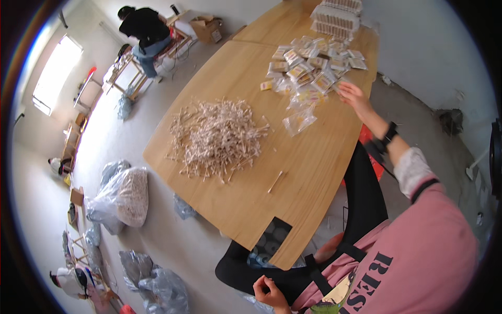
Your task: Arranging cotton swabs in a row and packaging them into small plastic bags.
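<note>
My right hand [352, 95] reaches out over the wooden table [314, 167], its fingers spread at the near edge of a pile of small clear packets [314, 65] with yellow contents. An empty-looking clear bag [299, 121] lies just short of that pile. My left hand [269, 290] is down by my lap below the table's corner, with its fingers curled together and nothing visible in them. A big heap of thin pale sticks [217, 137] sits mid-table, and a single stick [275, 181] lies apart from it.
Stacked trays of packed boxes [337, 15] stand at the table's far end. Clear sacks of sticks [125, 196] and other plastic bags [157, 285] lie on the floor. A person in black [144, 29] bends over a far work stand near a cardboard box [208, 29].
</note>
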The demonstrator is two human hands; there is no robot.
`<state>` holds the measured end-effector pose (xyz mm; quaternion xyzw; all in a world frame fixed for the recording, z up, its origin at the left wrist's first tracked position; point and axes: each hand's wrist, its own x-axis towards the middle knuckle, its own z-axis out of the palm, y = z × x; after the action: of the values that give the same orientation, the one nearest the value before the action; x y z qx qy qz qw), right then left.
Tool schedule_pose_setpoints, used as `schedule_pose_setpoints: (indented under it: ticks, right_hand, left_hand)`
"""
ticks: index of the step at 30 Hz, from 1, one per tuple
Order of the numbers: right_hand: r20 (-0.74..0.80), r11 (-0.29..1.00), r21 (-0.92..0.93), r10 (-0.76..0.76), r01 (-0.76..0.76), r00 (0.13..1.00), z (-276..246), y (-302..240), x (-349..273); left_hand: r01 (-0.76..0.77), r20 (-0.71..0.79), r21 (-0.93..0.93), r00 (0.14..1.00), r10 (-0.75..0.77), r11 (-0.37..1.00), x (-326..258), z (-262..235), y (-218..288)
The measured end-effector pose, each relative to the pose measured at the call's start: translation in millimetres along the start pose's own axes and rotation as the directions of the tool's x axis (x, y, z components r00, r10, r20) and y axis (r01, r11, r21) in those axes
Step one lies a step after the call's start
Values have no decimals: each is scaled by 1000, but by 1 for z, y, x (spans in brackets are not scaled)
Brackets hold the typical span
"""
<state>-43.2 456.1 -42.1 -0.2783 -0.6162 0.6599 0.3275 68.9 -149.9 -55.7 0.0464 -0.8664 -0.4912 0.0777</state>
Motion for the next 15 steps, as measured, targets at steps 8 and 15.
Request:
schedule_pose_setpoints:
  ticks: [8, 15]
  right_hand:
    - [330, 482, -829, 12, 283, 944, -96, -25, -268]
    - [205, 569, -811, 54, 139, 977, -81, -6, -254]
  left_hand:
    - [-48, 27, -13, 998, 48, 999, 0, 7, 5]
    - [-18, 17, -73, 1000, 19, 997, 3, 0, 5]
